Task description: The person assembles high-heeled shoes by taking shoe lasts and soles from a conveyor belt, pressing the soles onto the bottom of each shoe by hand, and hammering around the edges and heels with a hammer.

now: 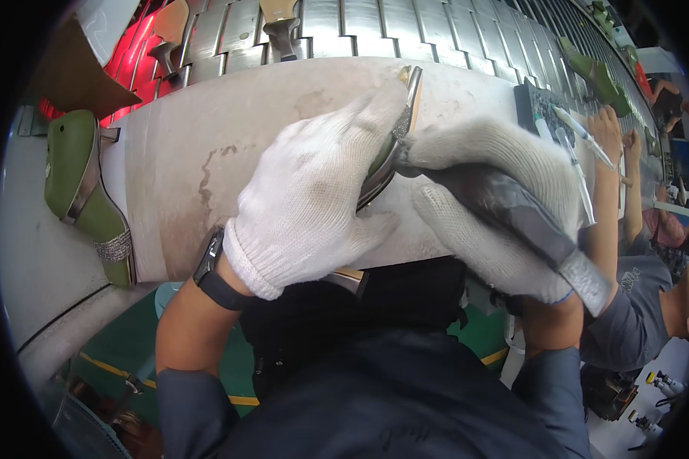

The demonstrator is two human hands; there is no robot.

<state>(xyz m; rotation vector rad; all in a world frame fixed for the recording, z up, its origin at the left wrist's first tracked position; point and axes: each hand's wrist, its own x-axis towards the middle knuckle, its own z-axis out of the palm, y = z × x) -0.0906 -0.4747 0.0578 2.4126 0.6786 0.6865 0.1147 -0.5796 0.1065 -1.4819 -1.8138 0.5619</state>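
Note:
In the middle, above the pale work surface, my left hand, in a white knit glove, is closed around a heeled sandal. The sandal has a glittery silver strap, and some green shows beside the palm. Its heel juts out below my wrist, near the surface's front edge. My right hand, gloved too, grips a dark-handled tool with a flat metallic butt end. The tool's narrow front end meets the sandal's strap area; its exact shape is hard to make out.
Another sandal on a green last lies at the left. Metal conveyor slats run along the back, carrying more shoes and a green last. White syringe-like applicators lie by a dark tray at right, near a co-worker's arm.

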